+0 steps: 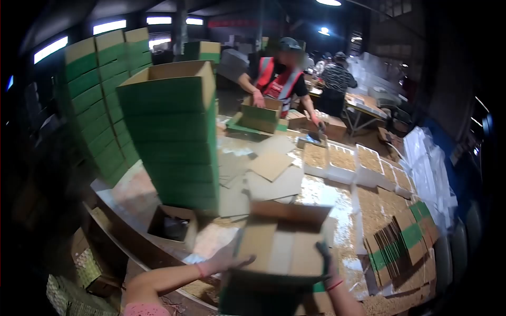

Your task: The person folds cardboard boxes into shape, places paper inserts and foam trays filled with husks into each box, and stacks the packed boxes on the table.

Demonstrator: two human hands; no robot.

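An open cardboard box point(279, 245) is at the near edge of the desk point(211, 235), between the person's two hands. The left hand point(225, 263) grasps it at its left side, fingers stretched over the near edge; the right hand point(330, 267), in a dark glove, grasps the right side with its fingers up along the edge. A pale strip runs down the middle of the box's inside, and one wall stands up at the far end. Dark green cardboard point(245, 297) shows beneath; whether it belongs to the same box, I cannot tell.

Beyond the left hand, a small open box point(188, 236) with something dark inside stands just beside a tall stack of green boxes point(176, 142). More green stacks point(100, 105) rise behind it. Flat cardboard sheets point(270, 165) overlap in the middle of the desk. Farther right are white trays point(337, 174) filled with tan, grainy stuff, and nearer, a leaning row of folded green-and-brown cartons point(395, 245).

Across the desk, a co-worker in a red vest point(276, 87) has one pink-gloved hand point(259, 98) at another open box point(261, 117), the other hand by the trays.
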